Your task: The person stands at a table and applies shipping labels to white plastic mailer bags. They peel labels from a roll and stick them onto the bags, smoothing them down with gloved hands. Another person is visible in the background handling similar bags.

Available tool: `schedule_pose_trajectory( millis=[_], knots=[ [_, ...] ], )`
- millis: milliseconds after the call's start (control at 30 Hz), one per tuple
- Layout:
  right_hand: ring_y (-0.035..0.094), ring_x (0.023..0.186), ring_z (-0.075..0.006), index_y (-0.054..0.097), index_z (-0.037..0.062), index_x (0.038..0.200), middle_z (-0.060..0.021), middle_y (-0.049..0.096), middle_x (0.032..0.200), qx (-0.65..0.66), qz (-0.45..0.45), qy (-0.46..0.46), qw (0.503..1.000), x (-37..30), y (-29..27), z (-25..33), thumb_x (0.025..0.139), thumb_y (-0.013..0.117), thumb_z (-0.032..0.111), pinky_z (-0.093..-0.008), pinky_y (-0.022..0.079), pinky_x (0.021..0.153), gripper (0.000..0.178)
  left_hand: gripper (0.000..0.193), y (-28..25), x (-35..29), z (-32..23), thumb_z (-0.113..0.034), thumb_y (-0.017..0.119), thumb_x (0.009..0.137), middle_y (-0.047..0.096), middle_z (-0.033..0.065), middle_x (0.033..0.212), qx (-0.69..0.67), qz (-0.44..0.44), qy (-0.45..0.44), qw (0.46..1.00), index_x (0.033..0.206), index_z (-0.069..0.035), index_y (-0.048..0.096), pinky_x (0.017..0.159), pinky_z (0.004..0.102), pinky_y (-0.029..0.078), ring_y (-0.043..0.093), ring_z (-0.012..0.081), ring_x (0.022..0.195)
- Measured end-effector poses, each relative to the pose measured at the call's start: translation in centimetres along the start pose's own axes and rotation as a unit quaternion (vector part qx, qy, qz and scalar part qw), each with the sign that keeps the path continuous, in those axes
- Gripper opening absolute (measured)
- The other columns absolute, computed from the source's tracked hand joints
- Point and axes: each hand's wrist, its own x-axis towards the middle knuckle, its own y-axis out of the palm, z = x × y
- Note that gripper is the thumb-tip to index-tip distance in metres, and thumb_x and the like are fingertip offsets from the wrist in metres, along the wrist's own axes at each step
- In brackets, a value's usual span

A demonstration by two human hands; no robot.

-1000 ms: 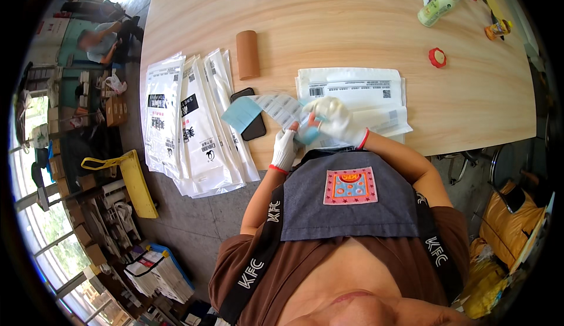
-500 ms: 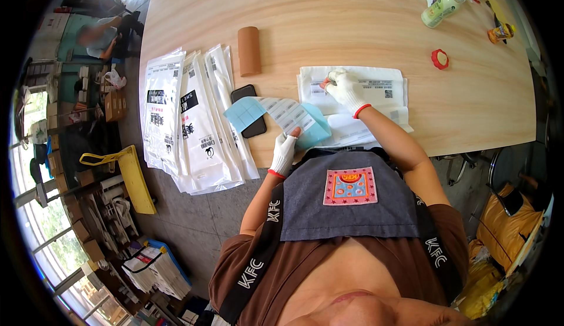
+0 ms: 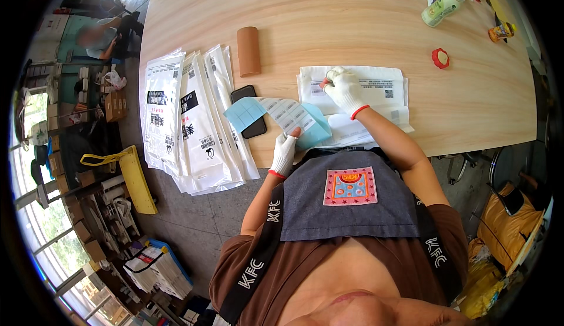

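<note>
My left hand (image 3: 285, 153), in a white glove with bare fingertips, pinches the near edge of a strip of printed labels (image 3: 291, 116) on light-blue backing. The strip curves across a black phone (image 3: 254, 126) and the white bags in front of me. On those flat white printed bags (image 3: 376, 88) rests my right hand (image 3: 345, 89), gloved the same way with a red cuff. Its fingers are curled together against the top bag's upper left part; whatever may be between the fingertips is too small to make out.
Left of the phone lies a fanned pile of clear-wrapped white packages (image 3: 194, 120), overhanging the table edge. Beyond stands a brown cardboard tube (image 3: 249, 51). A red round object (image 3: 440, 58), a green-labelled bottle (image 3: 442, 9) and a small orange bottle (image 3: 501, 32) are farther right. Someone sits at far left.
My right hand has slid very slightly to the left over the top bag. My left hand and the label strip have stayed in place.
</note>
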Motion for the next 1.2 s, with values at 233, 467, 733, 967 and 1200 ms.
schedule_pose_trajectory(
  millis=[233, 467, 733, 967, 1200],
  knots=[
    [0.061, 0.088, -0.0278, 0.061, 0.0127, 0.093, -0.0085, 0.060, 0.099, -0.078, -0.020, 0.027, 0.996, 0.0, 0.3, 0.3, 0.075, 0.073, 0.029, -0.0406, 0.048, 0.076, 0.028, 0.044, 0.1, -0.1, -0.1, -0.032, 0.060, 0.091, 0.065, 0.0101, 0.101, 0.019, -0.004, 0.008, 1.000, 0.112, 0.006, 0.059, 0.077, 0.0279, 0.049, 0.060, 0.0152, 0.087],
    [0.060, 0.089, -0.0266, 0.059, 0.0133, 0.100, -0.0071, 0.059, 0.103, -0.218, -0.034, -0.026, 0.975, -0.6, 0.4, 2.1, 0.077, 0.071, 0.032, -0.0406, 0.048, 0.075, 0.031, 0.042, 0.1, -0.2, -0.1, -0.030, 0.060, 0.092, 0.065, 0.0101, 0.101, 0.000, -0.006, 0.000, 1.000, 0.112, 0.006, 0.059, 0.078, 0.0276, 0.048, 0.060, 0.0155, 0.088],
    [0.059, 0.087, -0.0230, 0.061, 0.0168, 0.094, -0.0031, 0.062, 0.097, -0.209, -0.093, -0.096, 0.969, 1.8, 0.5, -2.5, 0.076, 0.069, 0.035, -0.0368, 0.045, 0.075, 0.027, 0.042, -0.2, 0.2, 0.5, -0.031, 0.061, 0.091, 0.065, 0.0100, 0.101, 0.011, -0.004, 0.030, 0.999, 0.111, 0.006, 0.059, 0.078, 0.0276, 0.048, 0.060, 0.0151, 0.088],
    [0.058, 0.079, -0.0200, 0.063, 0.0172, 0.076, 0.0033, 0.064, 0.082, -0.187, -0.044, -0.213, 0.958, 3.1, -2.7, -3.2, 0.077, 0.067, 0.027, -0.0351, 0.042, 0.067, 0.011, 0.042, 0.4, -0.2, -0.1, -0.032, 0.061, 0.091, 0.065, 0.0092, 0.099, 0.024, -0.017, 0.039, 0.999, 0.110, 0.006, 0.060, 0.076, 0.0272, 0.048, 0.060, 0.0146, 0.086],
    [0.058, 0.076, -0.0181, 0.064, 0.0181, 0.074, 0.0045, 0.065, 0.078, -0.172, -0.081, -0.286, 0.939, 1.6, -4.4, -2.4, 0.078, 0.065, 0.025, -0.0348, 0.041, 0.066, 0.008, 0.035, -0.3, -0.5, -0.8, -0.030, 0.064, 0.090, 0.065, 0.0040, 0.093, -0.056, -0.052, 0.044, 0.996, 0.106, 0.001, 0.062, 0.059, 0.0217, 0.045, 0.058, 0.0087, 0.073]
  ],
)
